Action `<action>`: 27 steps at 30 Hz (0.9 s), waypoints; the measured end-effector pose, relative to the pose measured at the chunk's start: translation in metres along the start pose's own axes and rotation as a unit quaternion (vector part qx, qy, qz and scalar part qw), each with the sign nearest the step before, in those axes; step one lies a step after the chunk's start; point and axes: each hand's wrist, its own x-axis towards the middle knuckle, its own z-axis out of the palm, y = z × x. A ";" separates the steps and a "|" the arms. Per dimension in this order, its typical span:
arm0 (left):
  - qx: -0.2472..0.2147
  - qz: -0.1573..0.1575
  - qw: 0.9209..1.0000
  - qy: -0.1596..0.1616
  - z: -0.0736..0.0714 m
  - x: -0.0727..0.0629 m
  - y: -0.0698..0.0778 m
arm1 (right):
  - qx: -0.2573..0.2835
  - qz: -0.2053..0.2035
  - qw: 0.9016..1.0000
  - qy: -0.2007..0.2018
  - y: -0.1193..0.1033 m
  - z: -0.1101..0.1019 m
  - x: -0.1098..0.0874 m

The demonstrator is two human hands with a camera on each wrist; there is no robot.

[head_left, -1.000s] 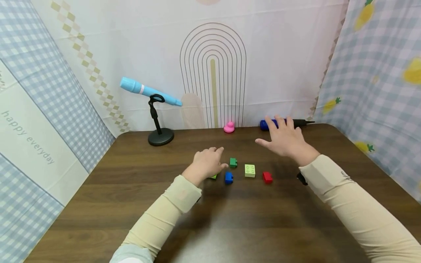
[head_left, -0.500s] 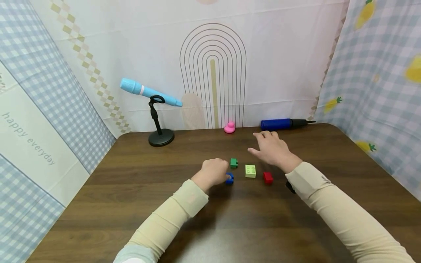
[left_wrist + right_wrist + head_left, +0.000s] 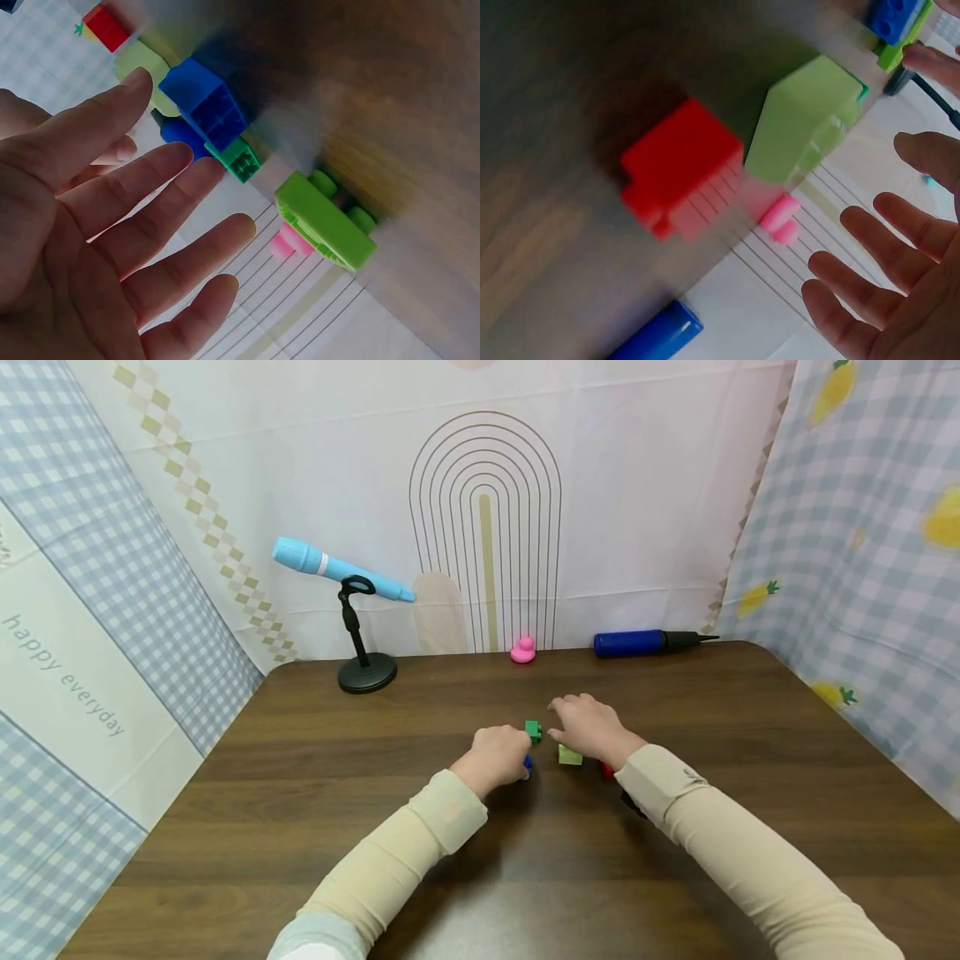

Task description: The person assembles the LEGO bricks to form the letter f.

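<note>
My left hand [image 3: 492,758] is low over the table, with the blue toy brick [image 3: 191,86] just off its thumb and index fingertips. In the left wrist view its fingers spread loosely around nothing. A bright green brick [image 3: 326,217] lies on the table near that hand, hidden from the head view. Behind the blue one sits a small dark green brick [image 3: 532,731]. My right hand [image 3: 590,727] hovers, fingers spread, over the pale green brick [image 3: 799,124], partly covering it in the head view. Under its wrist side lies the red brick [image 3: 682,157].
Along the table's back edge are a pink toy duck [image 3: 522,650] and a blue pump [image 3: 628,643] with a black nozzle. At back left a light blue microphone [image 3: 367,578] rests on a black stand [image 3: 366,673]. Patterned cloth [image 3: 637,485] hangs behind the wooden table [image 3: 300,827].
My left hand has moved right, from over the bright green brick to the blue one. The right hand has come down and left, from near the pump to over the pale green brick.
</note>
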 end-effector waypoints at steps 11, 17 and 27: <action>0.008 -0.004 1.000 -0.016 0.002 0.003 0.003 | 0.006 -0.010 1.000 -0.013 -0.011 0.018 0.012; 0.006 -0.006 1.000 -0.028 0.001 0.005 0.003 | 0.000 -0.011 1.000 -0.002 -0.012 0.025 0.017; -0.011 -0.022 1.000 -0.017 0.003 0.009 0.003 | -0.011 0.009 1.000 -0.023 -0.014 0.031 0.024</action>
